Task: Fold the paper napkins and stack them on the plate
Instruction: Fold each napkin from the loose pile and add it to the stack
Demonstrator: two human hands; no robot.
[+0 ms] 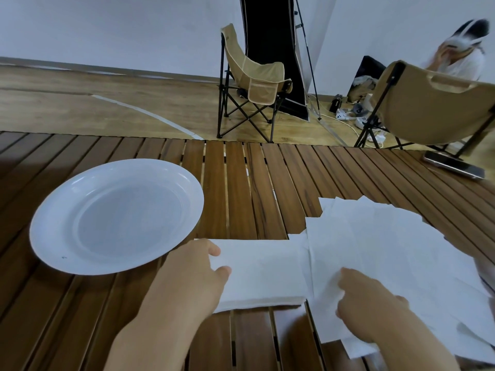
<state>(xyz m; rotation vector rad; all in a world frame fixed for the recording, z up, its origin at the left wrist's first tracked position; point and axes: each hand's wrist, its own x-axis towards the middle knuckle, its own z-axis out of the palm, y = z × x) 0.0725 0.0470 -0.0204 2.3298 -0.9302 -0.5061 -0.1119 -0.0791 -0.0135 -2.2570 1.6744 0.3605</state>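
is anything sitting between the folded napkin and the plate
Nothing visible. The folded napkin, held at its left end by the left hand, lies just right of the plate; only bare table slats lie between, and the plate holds nothing.

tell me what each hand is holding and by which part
The left hand grips the folded napkin at its left end. The right hand rests on the loose napkins; whether it grips one cannot be told.

The loose napkins [401, 250] run off the right edge; the right hand [375, 306] hides its fingers.
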